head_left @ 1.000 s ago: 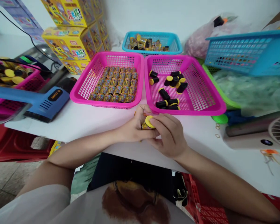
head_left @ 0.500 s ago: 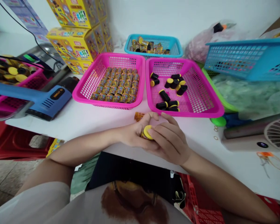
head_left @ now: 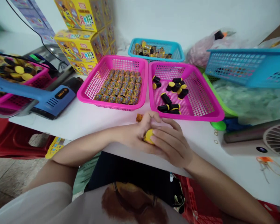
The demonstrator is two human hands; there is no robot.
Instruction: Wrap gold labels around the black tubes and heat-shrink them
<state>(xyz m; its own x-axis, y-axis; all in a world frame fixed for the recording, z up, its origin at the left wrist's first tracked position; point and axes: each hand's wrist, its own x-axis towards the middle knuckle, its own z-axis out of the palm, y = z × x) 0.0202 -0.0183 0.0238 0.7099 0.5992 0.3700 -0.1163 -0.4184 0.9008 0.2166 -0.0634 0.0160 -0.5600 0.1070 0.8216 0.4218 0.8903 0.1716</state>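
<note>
Between both hands is a small canister with a yellow cap, its lower part mostly covered by fingers. My left hand is wrapped round its side. The fingers of my right hand press against the cap and the canister from the right. Just beyond my left hand, a small orange printed label sleeve lies on the white table. Black canisters with yellow ends lie loose in the right pink basket. Rows of canisters in printed wraps fill much of the left pink basket.
At left lie a blue heat gun and another pink basket of canisters. Yellow printed boxes are stacked behind. A blue basket stands at the back. To the right are a fan-like device and a larger blue basket.
The canister has tipped slightly in my hands, so its yellow cap faces differently. My right fingers have shifted a little over it. The whole view has moved slightly.
</note>
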